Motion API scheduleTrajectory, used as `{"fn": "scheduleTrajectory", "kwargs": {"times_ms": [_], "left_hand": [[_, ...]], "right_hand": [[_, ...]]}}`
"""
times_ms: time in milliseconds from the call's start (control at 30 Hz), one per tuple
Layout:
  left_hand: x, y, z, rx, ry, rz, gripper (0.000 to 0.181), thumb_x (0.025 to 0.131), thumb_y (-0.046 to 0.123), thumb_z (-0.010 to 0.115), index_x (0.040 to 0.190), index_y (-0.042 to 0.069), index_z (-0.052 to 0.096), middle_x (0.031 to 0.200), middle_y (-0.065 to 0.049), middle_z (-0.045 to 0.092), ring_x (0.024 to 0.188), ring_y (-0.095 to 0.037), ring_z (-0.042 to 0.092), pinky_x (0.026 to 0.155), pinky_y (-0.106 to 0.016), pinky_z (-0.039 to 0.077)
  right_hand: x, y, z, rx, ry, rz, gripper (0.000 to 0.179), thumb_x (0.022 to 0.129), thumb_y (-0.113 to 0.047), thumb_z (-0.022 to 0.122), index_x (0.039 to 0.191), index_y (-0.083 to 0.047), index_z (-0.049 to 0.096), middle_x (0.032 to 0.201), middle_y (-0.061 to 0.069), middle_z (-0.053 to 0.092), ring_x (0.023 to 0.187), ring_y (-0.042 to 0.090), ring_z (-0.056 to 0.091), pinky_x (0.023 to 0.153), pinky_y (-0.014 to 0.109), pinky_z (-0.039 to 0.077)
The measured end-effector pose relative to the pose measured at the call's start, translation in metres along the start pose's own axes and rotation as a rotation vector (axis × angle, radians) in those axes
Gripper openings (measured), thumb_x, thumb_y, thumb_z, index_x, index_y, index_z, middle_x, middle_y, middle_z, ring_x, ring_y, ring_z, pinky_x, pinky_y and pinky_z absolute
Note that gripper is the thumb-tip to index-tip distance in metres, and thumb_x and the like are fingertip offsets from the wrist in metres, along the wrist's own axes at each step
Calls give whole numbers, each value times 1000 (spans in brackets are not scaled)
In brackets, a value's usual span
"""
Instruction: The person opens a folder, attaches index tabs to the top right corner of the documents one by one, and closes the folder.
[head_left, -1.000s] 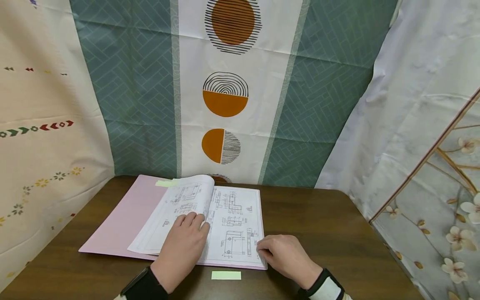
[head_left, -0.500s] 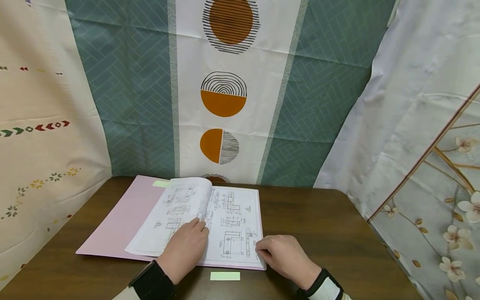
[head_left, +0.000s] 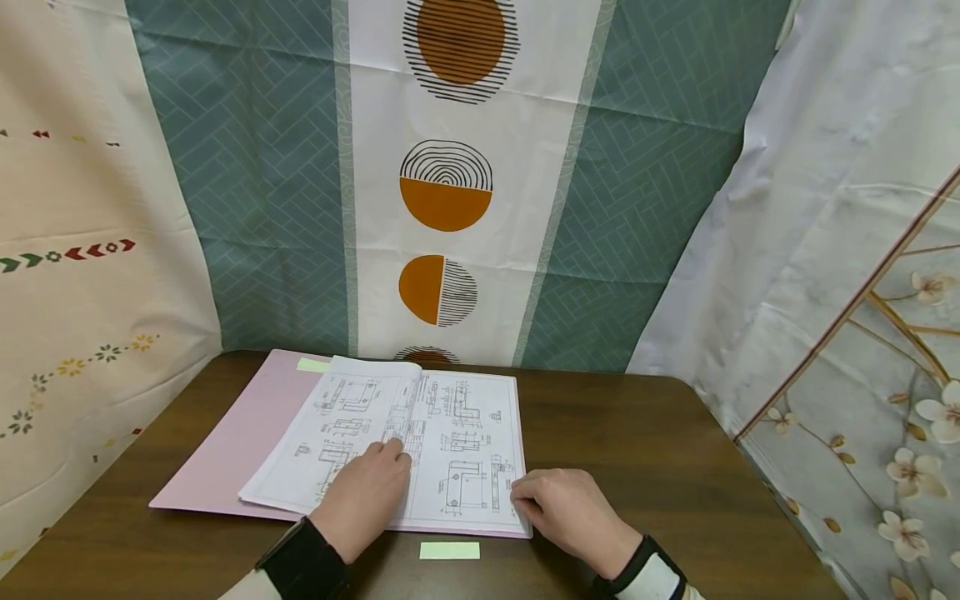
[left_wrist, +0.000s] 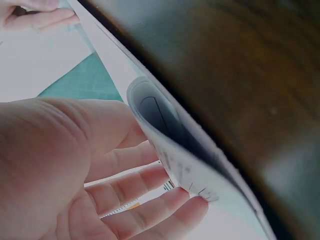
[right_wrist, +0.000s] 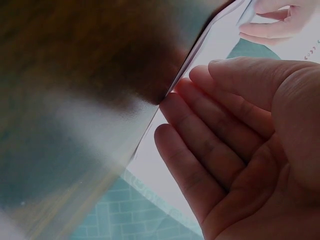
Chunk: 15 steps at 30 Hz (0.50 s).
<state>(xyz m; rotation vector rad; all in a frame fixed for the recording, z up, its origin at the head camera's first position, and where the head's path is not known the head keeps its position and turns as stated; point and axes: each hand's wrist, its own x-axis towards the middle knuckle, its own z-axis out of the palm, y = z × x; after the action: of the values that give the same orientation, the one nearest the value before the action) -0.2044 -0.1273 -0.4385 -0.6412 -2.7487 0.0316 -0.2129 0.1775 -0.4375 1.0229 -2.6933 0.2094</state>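
An open booklet of technical drawings (head_left: 480, 425) lies on the brown table, its pink cover (head_left: 225, 458) spread out to the left. My left hand (head_left: 366, 492) rests on the turned page (head_left: 330, 417) beside the fold. In the left wrist view, that hand's extended fingers (left_wrist: 135, 182) touch the page, which bulges up in a loop (left_wrist: 142, 100) at the fold. At the booklet's lower right edge, my right hand (head_left: 566, 504) touches the sheets with loosely bent fingers (right_wrist: 192, 150). The right thumb stands apart from the fingers in the right wrist view.
A loose light green paper strip (head_left: 450, 551) lies on the table (head_left: 622, 442) below the booklet. Another green strip (head_left: 313, 365) sticks to the top of the pink cover. Patterned curtains (head_left: 450, 275) hang behind the table and on both sides.
The turned page has come down flatter to the left, and its curl at the fold has shrunk. My left hand has slid slightly down towards me; the right hand stays put.
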Motion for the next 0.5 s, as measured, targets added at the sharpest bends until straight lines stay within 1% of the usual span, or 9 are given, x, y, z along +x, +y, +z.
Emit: {"fn": "scheduleTrajectory", "kwargs": {"times_ms": [133, 267, 433, 500], "left_hand": [[0, 0, 0, -16, -6, -13, 18, 93, -1, 85, 107, -6, 76, 98, -16, 65, 82, -28, 63, 74, -43, 61], [1, -1, -1, -35, -30, -25, 20, 92, 0, 86, 109, -6, 76, 99, -17, 66, 82, -29, 63, 75, -44, 62], [2, -2, -2, -42, -54, -26, 24, 91, 2, 89, 110, -5, 77, 99, -18, 66, 83, -29, 61, 75, -44, 62], [2, -1, -2, -28, -51, -18, 24, 90, 3, 90, 110, -4, 78, 99, -18, 66, 83, -29, 60, 75, -44, 61]], "right_hand": [[0, 0, 0, -1, 4, -4, 17, 95, -12, 88, 87, -24, 78, 82, -15, 69, 65, 1, 46, 61, 22, 42], [0, -1, -1, 3, -1, -3, 13, 94, -13, 89, 90, -23, 81, 86, -13, 73, 66, 1, 48, 63, 22, 44], [1, -2, -2, -1, -7, 1, 10, 94, -14, 90, 93, -21, 83, 89, -11, 77, 67, 1, 50, 64, 22, 47], [0, -2, -3, -2, -10, 5, 9, 94, -14, 90, 93, -21, 84, 90, -11, 77, 67, 1, 50, 65, 22, 48]]}}
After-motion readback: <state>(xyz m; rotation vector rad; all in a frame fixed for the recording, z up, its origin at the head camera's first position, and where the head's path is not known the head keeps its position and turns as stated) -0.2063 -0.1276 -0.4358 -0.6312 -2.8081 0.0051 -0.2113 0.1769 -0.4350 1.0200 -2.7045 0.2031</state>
